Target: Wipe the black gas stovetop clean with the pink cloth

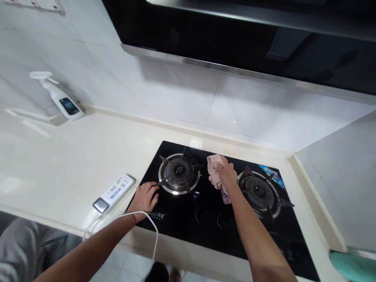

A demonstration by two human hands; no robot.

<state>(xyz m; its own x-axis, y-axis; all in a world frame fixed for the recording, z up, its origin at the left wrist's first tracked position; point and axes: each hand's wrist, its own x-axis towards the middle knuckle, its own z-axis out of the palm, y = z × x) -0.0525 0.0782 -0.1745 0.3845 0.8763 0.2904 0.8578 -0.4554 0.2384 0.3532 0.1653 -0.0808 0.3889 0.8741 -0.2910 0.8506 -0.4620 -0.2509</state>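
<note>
Hood: one black glass range hood (205,35) with a steel lower edge; top and right end cut off by the frame.
Counter: one cream stone countertop (73,156).
Hob: one black glass gas hob (205,235) sunk into the counter; near right corner out of frame.
Burners: two, left steel-ringed burner (179,172) and right steel-ringed burner (260,192), each under a dark pronged support.
Hands: two. Left hand (144,197) lies flat with fingers spread on the hob's front left corner, holding nothing. Right hand (227,174) has its fingers closed round the cloth.
Bottle: one white trigger spray bottle (61,100), leaning in the far left corner.
Box: one long white plastic box (114,194) just left of the hob, with one white cable (154,235); label unreadable.
Cloth: one pale pink crumpled cloth (214,172), pressed on the glass between the burners, partly hidden by the fingers.
Knobs: two dark round knobs (202,214), barely visible against the glass.
Cut off: one teal object (352,266) at the lower right, identity unclear.
</note>
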